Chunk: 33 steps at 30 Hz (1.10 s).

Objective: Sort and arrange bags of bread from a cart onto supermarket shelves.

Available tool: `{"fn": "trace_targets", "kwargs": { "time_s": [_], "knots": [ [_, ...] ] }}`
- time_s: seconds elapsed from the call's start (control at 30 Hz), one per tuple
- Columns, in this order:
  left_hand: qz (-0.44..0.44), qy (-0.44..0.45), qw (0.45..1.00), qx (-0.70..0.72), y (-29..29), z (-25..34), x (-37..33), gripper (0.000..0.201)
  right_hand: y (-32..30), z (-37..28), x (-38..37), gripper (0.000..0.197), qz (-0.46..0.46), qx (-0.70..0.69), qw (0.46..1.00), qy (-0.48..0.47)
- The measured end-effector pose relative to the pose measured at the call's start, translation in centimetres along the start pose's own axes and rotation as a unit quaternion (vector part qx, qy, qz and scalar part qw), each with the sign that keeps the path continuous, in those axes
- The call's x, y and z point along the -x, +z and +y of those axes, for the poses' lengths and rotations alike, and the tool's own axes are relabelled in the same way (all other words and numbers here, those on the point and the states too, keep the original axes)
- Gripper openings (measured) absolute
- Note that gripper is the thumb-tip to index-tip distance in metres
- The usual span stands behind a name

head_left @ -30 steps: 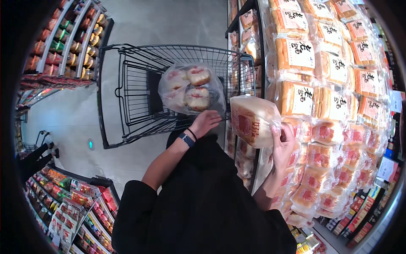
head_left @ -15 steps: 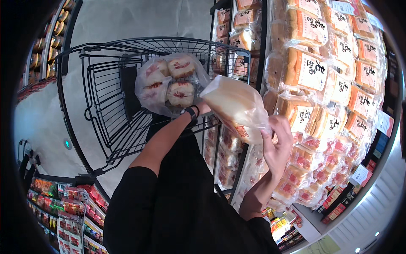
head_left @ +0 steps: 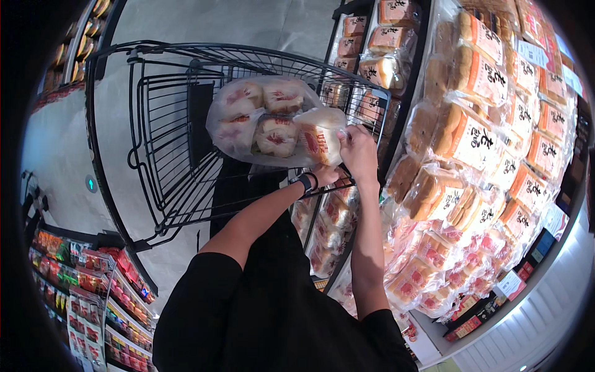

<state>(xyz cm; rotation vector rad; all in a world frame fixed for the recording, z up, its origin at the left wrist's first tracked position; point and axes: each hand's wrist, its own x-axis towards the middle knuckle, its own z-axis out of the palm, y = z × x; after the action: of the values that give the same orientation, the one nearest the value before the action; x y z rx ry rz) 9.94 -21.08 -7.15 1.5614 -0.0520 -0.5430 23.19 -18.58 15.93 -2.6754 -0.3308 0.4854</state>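
A translucent plastic bag [head_left: 222, 137] with several wrapped breads in it rests at the near side of a black wire shopping cart [head_left: 149, 118]. Another loaf of bread [head_left: 318, 137], in clear wrap with red print, lies at the bag's right end, against the breads inside. My right hand [head_left: 361, 152] is closed on the loaf's right end. Just below the loaf, my left hand [head_left: 325, 175] has its fingers curled at the bag's lower right edge; part of its grip is hidden.
To the right rises a big stack of packed bread loaves [head_left: 471, 133], with smaller wrapped breads [head_left: 427, 260] below. A narrower bread shelf [head_left: 387, 40] stands beyond the cart. Snack packets fill a rack [head_left: 87, 310] at the lower left.
My right hand has brought the loaf left and down from above the cart's right edge to the bag. The left hand has shifted slightly right and down. The cart appears a little farther right.
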Motion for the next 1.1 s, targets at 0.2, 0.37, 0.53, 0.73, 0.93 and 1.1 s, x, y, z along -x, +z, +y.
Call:
{"fn": "trace_targets", "kwargs": {
  "time_s": [0.2,0.37,0.53,0.73,0.93,1.1],
  "knots": [
    [0.042,0.117,0.987,-0.105,-0.8,1.7,0.4,0.03,4.2,-1.2,-1.2,0.015,-0.02,0.155,0.988,0.015],
    [0.201,0.16,0.967,-0.002,-0.5,3.4,1.2,0.023,6.4,0.6,-1.9,0.016,-0.038,0.205,0.978,0.023],
    [-0.035,0.054,0.997,0.052,-1.5,2.1,0.4,0.027,7.0,2.2,-2.1,0.021,-0.031,0.232,0.972,0.0],
    [-0.047,-0.027,0.998,-0.045,-2.2,3.2,-0.5,0.033,8.6,4.0,-2.4,0.017,-0.074,0.279,0.957,0.011],
    [-0.079,-0.05,0.995,0.028,-0.4,0.4,0.3,0.047,12.5,5.3,-2.6,0.018,-0.091,0.27,0.959,0.0],
    [-0.014,0.055,0.998,0.03,0.5,-1.0,1.7,0.06,16.1,7.1,-2.1,0.02,-0.088,0.219,0.971,0.029]
  ]
}}
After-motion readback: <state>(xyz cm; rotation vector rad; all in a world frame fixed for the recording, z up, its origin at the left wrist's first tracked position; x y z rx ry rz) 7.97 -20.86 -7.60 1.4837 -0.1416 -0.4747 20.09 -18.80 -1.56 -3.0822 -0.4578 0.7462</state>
